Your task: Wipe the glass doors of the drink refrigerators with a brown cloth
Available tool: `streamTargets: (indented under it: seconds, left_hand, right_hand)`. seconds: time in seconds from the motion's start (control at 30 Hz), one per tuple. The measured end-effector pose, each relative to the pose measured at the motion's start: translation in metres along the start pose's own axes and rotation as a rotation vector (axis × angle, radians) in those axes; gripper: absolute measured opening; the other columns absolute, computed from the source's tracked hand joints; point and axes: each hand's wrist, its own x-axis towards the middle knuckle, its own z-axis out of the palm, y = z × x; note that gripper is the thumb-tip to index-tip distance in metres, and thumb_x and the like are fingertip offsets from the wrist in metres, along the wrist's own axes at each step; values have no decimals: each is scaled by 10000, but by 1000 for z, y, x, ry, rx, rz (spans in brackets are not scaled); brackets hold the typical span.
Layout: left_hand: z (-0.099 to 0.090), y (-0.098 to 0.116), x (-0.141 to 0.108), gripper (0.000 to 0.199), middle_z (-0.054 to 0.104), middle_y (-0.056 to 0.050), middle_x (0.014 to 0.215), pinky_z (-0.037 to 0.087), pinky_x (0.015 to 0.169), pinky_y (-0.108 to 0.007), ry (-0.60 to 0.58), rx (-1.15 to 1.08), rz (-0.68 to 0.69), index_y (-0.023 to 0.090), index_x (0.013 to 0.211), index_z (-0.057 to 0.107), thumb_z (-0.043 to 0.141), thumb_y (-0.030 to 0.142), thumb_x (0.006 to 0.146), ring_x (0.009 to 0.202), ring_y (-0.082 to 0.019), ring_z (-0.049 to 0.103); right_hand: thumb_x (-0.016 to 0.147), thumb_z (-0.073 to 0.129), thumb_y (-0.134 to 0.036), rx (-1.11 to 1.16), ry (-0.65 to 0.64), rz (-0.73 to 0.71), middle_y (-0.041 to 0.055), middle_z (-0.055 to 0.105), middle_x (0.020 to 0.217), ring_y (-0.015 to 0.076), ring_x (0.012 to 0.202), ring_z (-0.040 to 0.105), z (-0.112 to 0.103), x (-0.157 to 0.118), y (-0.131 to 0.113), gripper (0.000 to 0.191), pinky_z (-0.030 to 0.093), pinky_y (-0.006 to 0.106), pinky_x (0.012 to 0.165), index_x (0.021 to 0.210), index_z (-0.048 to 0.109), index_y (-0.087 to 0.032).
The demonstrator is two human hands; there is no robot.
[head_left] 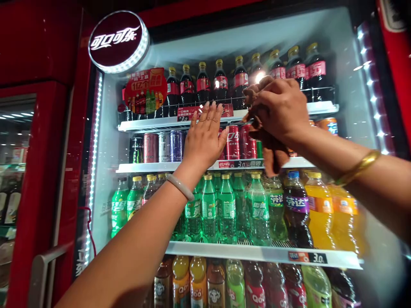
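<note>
A glass-fronted drinks cooler fills the view. My left hand (pixel 205 139), a grey bangle on its wrist, lies flat with fingers stretched out, against the glass in front of the upper shelves. To its right, my right hand (pixel 281 107) is closed around a crumpled brown cloth (pixel 274 156); part of the cloth hangs below the fist, in front of the can shelf. Behind the glass stand cola bottles (pixel 219 81) on the top shelf, cans (pixel 233 143) below them, and green bottles (pixel 209 209) further down.
A round lit sign (pixel 118 40) sticks out at the upper left. A metal door handle (pixel 41 278) is at the lower left, beside another red cooler (pixel 38 107). Orange bottles (pixel 319 205) stand behind the glass at right, and juice bottles (pixel 215 286) fill the bottom shelf.
</note>
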Motion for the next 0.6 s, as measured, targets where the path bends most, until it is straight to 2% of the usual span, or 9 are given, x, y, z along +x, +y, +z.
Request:
streamTargets:
  seconds: [0.07, 0.13, 0.2, 0.27, 0.33, 0.4, 0.47, 0.5, 0.6]
  left_hand:
    - [-1, 0, 0, 669, 367, -59, 1737, 42, 1376, -469, -8, 16, -5, 293, 1616, 413, 390, 625, 1037, 1653, -237, 238]
    - [-2, 1, -1, 680, 367, -64, 1736, 51, 1376, -475, -15, 28, -7, 285, 1617, 414, 374, 638, 1037, 1651, -237, 245]
    - [-3, 1, -2, 697, 363, -77, 1737, 54, 1376, -482, -23, 32, -11, 266, 1619, 416, 381, 642, 1032, 1651, -246, 244]
    - [-3, 2, -1, 700, 363, -83, 1736, 47, 1376, -479, -26, 24, -24, 267, 1618, 419, 420, 632, 1021, 1651, -251, 243]
    - [-2, 4, 2, 698, 371, -76, 1734, 11, 1376, -465, -14, 7, -36, 292, 1613, 429, 482, 620, 999, 1652, -254, 242]
    - [-2, 5, 7, 691, 375, -59, 1734, -36, 1373, -451, -12, -12, -14, 323, 1602, 445, 538, 602, 976, 1655, -259, 231]
    - [-3, 5, 13, 663, 369, -41, 1738, -38, 1375, -452, -66, -9, 63, 338, 1599, 448, 542, 556, 980, 1655, -254, 231]
    - [-4, 5, 17, 645, 363, -34, 1742, -24, 1377, -458, -107, 8, 110, 339, 1601, 443, 523, 527, 990, 1653, -245, 235]
    - [-5, 8, 26, 617, 335, -35, 1752, 7, 1376, -488, -181, 95, 195, 317, 1611, 422, 466, 463, 1014, 1651, -220, 238]
  right_hand:
    - [981, 468, -299, 3, 20, -6, 130, 709, 1147, 346, 1175, 621, 4, -1, -17, 315, 533, 601, 1032, 1008, 768, -206]
    - [988, 435, -282, 52, -52, -155, 87, 709, 1179, 333, 1241, 606, 1, -12, -25, 348, 530, 592, 1078, 1089, 767, -257]
    - [985, 444, -294, 108, -179, -319, 37, 711, 1214, 313, 1322, 574, -9, -27, -14, 346, 525, 581, 1119, 1129, 758, -321]
    - [976, 466, -314, 121, -235, -366, 22, 722, 1207, 304, 1318, 578, -21, -36, 10, 311, 533, 578, 1112, 1081, 758, -336]
    - [972, 474, -321, 87, -193, -301, 56, 722, 1211, 312, 1255, 598, -27, -35, 34, 285, 531, 586, 1087, 1021, 754, -307]
    - [965, 498, -316, 27, -104, -134, 104, 709, 1218, 321, 1193, 601, -25, -24, 42, 255, 521, 590, 1065, 996, 747, -270]
    - [955, 520, -289, -22, -46, 48, 123, 698, 1205, 327, 1178, 594, -17, -12, 30, 240, 510, 589, 1060, 1023, 745, -237]
    - [953, 511, -260, -29, -60, 84, 115, 695, 1199, 324, 1183, 597, -13, -8, 20, 258, 506, 585, 1069, 1059, 744, -225]
    - [947, 479, -193, 18, -131, -96, 93, 692, 1217, 317, 1291, 561, -8, -11, -6, 323, 479, 556, 1136, 1120, 749, -233]
